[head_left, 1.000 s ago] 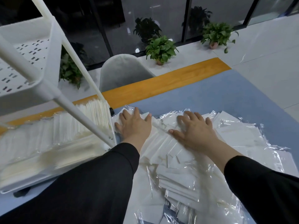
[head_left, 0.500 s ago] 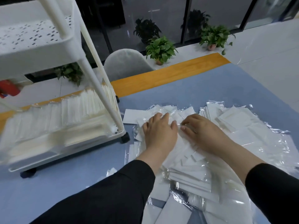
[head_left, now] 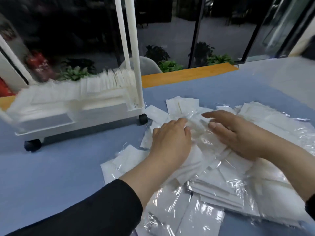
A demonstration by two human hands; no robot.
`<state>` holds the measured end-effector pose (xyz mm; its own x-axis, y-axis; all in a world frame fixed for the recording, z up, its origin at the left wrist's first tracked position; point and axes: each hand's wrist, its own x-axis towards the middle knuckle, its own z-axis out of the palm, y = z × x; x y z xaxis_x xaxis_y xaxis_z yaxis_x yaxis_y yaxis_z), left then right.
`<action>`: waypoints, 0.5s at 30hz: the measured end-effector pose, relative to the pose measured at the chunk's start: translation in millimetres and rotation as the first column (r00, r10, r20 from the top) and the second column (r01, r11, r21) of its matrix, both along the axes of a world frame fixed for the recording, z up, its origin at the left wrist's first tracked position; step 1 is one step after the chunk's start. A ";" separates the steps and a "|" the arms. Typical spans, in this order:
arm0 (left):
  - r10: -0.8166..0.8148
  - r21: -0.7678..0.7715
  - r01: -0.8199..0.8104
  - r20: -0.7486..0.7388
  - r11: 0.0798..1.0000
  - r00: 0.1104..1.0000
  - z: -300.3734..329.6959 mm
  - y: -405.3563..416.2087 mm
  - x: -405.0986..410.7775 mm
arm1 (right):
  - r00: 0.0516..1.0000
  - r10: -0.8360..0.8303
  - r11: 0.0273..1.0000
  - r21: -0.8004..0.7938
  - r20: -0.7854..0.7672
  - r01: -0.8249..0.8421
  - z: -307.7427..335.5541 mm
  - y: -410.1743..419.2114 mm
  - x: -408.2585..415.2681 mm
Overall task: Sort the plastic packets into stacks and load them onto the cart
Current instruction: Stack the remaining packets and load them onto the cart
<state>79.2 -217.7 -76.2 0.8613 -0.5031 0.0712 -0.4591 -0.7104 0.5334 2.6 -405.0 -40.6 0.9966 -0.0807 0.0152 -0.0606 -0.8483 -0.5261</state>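
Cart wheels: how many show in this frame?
2. One wheel sits under the cart's near left corner; the other under its right corner, beside the packets. Any others are hidden behind the cart's base.

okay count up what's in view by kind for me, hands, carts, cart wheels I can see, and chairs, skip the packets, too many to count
Hands: 2, the left hand and the right hand, both on the packets
Carts: 1, the white cart
Cart wheels in view: 2
Chairs: 1
Total: 6
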 end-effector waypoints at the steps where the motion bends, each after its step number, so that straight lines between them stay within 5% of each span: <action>1: -0.018 -0.039 0.017 -0.027 0.999 0.999 3.6 8.2 -1.4 | 0.999 0.049 0.998 -0.032 0.015 -0.049 4.7 6.7 -7.1; 7: 0.024 -0.336 -0.018 0.014 0.942 1.000 19.6 85.5 -24.4 | 0.910 0.366 0.857 -0.310 -0.194 -0.411 -2.5 55.3 -42.3; 10: 0.082 -0.422 -0.078 -0.008 0.903 0.997 9.1 129.9 -66.2 | 0.938 0.286 0.866 -0.366 -0.198 -0.341 -9.4 72.4 -51.8; 15: 0.095 -0.257 -0.081 0.042 0.963 0.995 -6.7 164.8 -115.1 | 0.978 0.205 0.827 -0.526 -0.046 -0.198 -14.4 97.4 -57.0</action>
